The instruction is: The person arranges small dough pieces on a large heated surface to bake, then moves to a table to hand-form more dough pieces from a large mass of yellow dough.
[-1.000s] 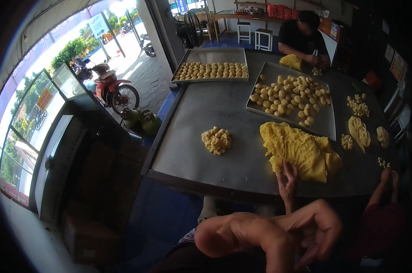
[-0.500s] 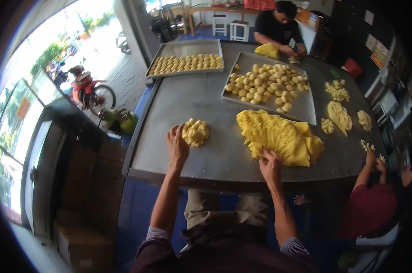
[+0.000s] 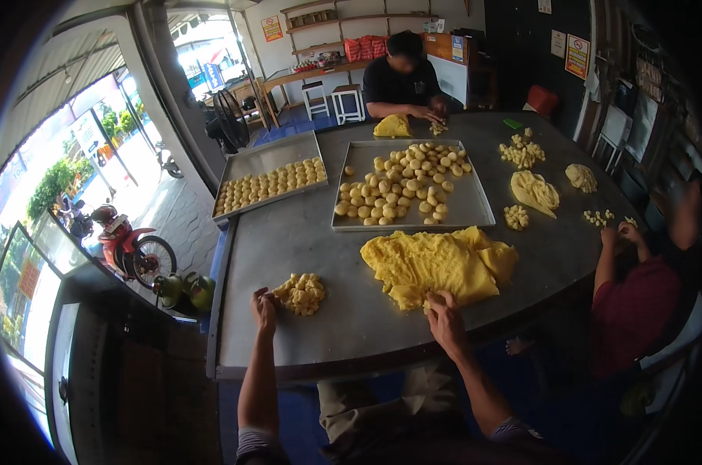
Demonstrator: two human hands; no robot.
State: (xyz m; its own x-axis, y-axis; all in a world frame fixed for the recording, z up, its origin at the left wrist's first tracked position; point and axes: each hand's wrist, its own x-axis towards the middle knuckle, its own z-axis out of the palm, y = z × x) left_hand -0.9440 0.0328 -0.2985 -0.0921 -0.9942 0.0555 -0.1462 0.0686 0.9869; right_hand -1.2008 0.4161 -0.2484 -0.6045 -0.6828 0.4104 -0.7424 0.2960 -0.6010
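Observation:
At the left of the metal table a clump of small pale dough pieces [image 3: 300, 294] lies in a loose heap. My left hand [image 3: 264, 308] is at its left edge, fingers drawn together; whatever they hold is hidden. A large folded slab of yellow dough [image 3: 444, 267] with a rough, torn surface lies in front of me. My right hand [image 3: 445, 318] pinches its near edge, thumb and fingertips closed on the dough. Beyond the slab, a metal tray [image 3: 482, 209] carries many round dough balls [image 3: 401, 186], loosely scattered.
A second tray [image 3: 293, 147] at the far left has dough balls in rows. A co-worker [image 3: 405, 81] handles dough across the table [image 3: 289, 341]; another person [image 3: 638, 298] works at the right. Dough lumps [image 3: 534, 192] and small pieces [image 3: 521, 151] lie on the right side.
My view has tilted up, showing more of the room. My left hand has moved slightly off to the left side of the small dough pieces. My right hand stays at the slab's near edge.

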